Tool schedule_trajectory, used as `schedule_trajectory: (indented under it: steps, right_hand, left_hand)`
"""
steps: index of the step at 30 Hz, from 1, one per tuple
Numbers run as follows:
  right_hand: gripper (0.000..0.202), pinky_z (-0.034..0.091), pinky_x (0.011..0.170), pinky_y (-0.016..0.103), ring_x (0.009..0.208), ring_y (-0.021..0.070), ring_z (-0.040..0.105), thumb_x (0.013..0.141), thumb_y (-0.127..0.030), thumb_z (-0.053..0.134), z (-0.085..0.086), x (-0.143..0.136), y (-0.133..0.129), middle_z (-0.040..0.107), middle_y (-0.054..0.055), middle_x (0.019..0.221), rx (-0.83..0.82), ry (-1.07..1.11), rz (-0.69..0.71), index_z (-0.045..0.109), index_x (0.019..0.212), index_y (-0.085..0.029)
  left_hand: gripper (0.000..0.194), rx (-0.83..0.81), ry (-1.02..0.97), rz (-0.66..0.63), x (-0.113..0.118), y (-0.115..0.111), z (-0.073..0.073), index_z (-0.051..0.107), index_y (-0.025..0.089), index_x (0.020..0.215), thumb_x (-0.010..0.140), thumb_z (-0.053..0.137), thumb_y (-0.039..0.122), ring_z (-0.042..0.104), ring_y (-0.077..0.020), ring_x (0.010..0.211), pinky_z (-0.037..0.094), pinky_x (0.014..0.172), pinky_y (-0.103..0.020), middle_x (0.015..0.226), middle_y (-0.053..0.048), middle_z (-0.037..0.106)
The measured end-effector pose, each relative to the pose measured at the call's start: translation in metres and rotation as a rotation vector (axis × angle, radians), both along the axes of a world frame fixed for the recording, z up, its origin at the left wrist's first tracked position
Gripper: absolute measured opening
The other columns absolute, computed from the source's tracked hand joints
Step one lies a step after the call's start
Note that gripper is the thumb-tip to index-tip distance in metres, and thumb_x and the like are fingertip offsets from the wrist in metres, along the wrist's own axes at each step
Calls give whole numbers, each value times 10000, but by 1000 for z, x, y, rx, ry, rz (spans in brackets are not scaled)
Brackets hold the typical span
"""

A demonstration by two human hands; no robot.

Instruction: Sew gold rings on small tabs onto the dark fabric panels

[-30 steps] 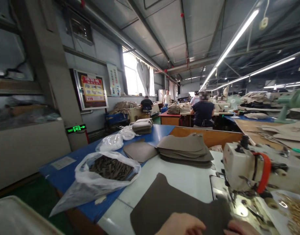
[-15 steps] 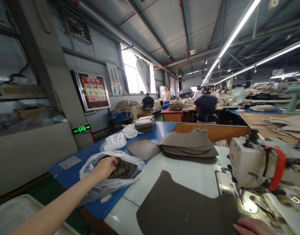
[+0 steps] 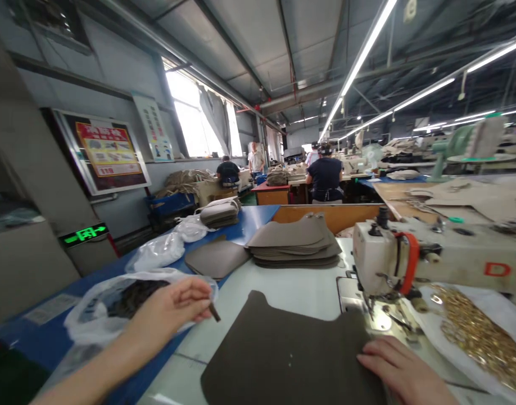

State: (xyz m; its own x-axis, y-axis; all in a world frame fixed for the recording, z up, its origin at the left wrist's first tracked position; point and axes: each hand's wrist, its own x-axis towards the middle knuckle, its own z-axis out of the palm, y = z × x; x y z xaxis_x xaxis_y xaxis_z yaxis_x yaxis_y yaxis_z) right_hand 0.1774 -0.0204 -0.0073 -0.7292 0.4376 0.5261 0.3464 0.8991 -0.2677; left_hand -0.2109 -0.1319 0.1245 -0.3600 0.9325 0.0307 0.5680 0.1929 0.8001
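Observation:
My left hand [image 3: 180,306] pinches a short dark strip [image 3: 215,312] that points down over the pale work surface. Behind it stands a clear plastic bag [image 3: 87,318] with a heap of similar dark strips [image 3: 135,295] inside. My right hand [image 3: 399,365] lies with fingers stretched on the right edge of a dark grey-brown cut panel [image 3: 283,354], which rests flat on the table and has two tiny light marks. Just beyond that hand is the sewing machine [image 3: 378,253], its lamp lighting the needle area.
A stack of cut panels [image 3: 294,242] stands behind the panel, with a single panel [image 3: 218,257] on its left. White plastic bags [image 3: 157,252] lie on the blue table [image 3: 258,216]. Gold-coloured metal rings [image 3: 481,337] fill a white bag at right. Other people [image 3: 325,174] sit farther back.
My left hand has come out of the strip bag and moved right, now with a strip in its fingers. My right hand stays on the panel. The view has turned right.

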Motion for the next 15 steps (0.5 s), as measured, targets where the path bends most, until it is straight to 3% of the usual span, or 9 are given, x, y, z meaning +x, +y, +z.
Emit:
schedule_trajectory:
  steps: [2, 4, 6, 7, 9, 11, 15]
  right_hand:
    - [324, 480, 877, 314, 979, 226, 630, 824, -166, 488, 16, -11, -16, 689, 96, 1047, -353, 76, -17, 667, 1090, -215]
    - [375, 500, 806, 324, 925, 229, 649, 880, -378, 470, 27, -23, -29, 687, 131, 1008, -832, 207, -28, 616, 1151, -165]
    - [560, 511, 694, 301, 776, 199, 677, 826, -614, 472, 30, -29, -34, 692, 115, 893, -1363, 399, 25, 598, 1113, -150]
    - [608, 502, 645, 276, 685, 173, 672, 752, -663, 547, 29, -29, -33, 687, 93, 807, -1514, 489, 44, 605, 1051, -137]
    - [580, 473, 562, 229, 555, 124, 632, 615, -612, 722, 23, -22, -27, 661, 44, 693, -1626, 669, 20, 616, 916, -128]
    - [510, 451, 526, 210, 518, 103, 604, 575, -530, 791, 16, -11, -21, 647, 20, 657, -1557, 784, -40, 621, 843, -131]
    - [393, 470, 578, 229, 602, 125, 628, 687, -515, 719, 7, -1, -17, 654, 12, 690, -1252, 824, -152, 646, 847, -163]
  left_hand:
    - [294, 10, -184, -112, 48, 16, -25, 624, 177, 880, 649, 656, 357, 688, -213, 700, 534, 657, -284, 776, -36, 717]
    - [173, 26, -246, -291, 97, 33, -49, 658, 178, 817, 689, 633, 291, 688, -198, 687, 527, 631, -252, 735, -33, 719]
    - [84, 129, -195, -530, 138, 47, -66, 679, 192, 754, 732, 603, 218, 683, -176, 699, 521, 642, -222, 738, -28, 717]
    - [103, 211, -139, -648, 154, 54, -71, 689, 202, 745, 756, 588, 188, 680, -164, 713, 518, 660, -209, 760, -25, 716]
    - [172, 368, -18, -831, 175, 67, -78, 706, 228, 771, 808, 555, 154, 672, -141, 757, 506, 713, -183, 832, -20, 714]
    - [177, 406, 39, -912, 187, 79, -84, 710, 249, 834, 834, 552, 169, 667, -137, 801, 498, 750, -176, 893, -17, 708]
    - [186, 94, -94, -876, 199, 99, -99, 675, 242, 983, 820, 587, 262, 662, -164, 792, 512, 707, -205, 881, -17, 709]
